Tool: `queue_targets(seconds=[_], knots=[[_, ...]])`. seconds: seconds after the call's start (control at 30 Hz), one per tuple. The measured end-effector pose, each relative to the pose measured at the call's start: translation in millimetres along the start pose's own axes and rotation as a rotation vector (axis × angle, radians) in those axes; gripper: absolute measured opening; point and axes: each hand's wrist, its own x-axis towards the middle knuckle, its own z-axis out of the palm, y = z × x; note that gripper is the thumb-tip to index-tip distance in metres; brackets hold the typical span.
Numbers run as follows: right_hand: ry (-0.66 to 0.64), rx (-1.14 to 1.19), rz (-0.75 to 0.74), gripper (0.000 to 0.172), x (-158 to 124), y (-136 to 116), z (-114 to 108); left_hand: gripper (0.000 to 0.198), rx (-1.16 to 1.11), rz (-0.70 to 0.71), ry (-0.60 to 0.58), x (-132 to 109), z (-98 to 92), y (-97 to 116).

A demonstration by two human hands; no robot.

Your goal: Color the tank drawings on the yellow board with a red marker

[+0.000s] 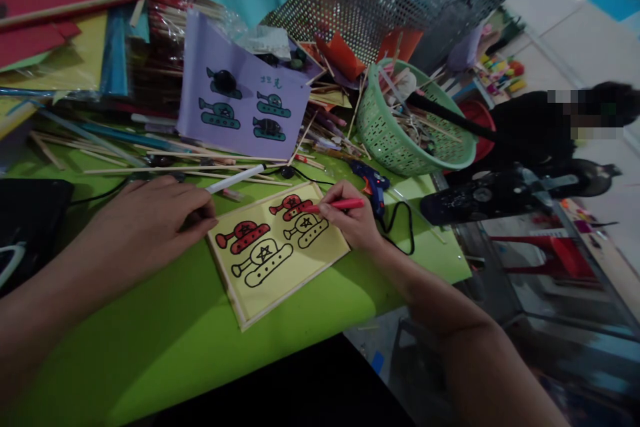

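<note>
- Yellow tank picture (280, 243), edged with thin wooden strips (228, 288), lies flat on the green tabletop (300, 320), between both hands, seemingly for easy reach.
- Purple sheet (240, 137) with green tanks leans on the far side; its drawings face the person, probably to be seen well.
- Green basket (400, 147) stands far right; its jumbled contents are hard to make out.
- Black flat object (35, 213) at left is cut off, so I cannot name it.
- Left hand (155, 213) is at the picture's left edge, fingers bent; whether they clamp the white marker (237, 179) I cannot tell, because its near end is hidden.
- Right hand (354, 219) covers the right edge, fingers clamped on a red marker (347, 203), held low near the tip, perhaps for fine control.
- Glue gun (374, 183) lies just beyond.
</note>
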Motion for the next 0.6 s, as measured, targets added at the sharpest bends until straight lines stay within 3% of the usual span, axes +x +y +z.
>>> queue_targets(seconds=[0.37, 0.6], knots=[[0.026, 0.000, -0.032, 0.019, 0.6, 4.5, 0.1, 0.033, -0.023, -0.018, -0.014, 1.0, -3.6, 2.6], [-0.012, -0.015, -0.012, 0.028, 0.1, 6.1, -0.7, 0.034, -0.008, -0.022, -0.022, 0.7, -3.7, 2.9]])
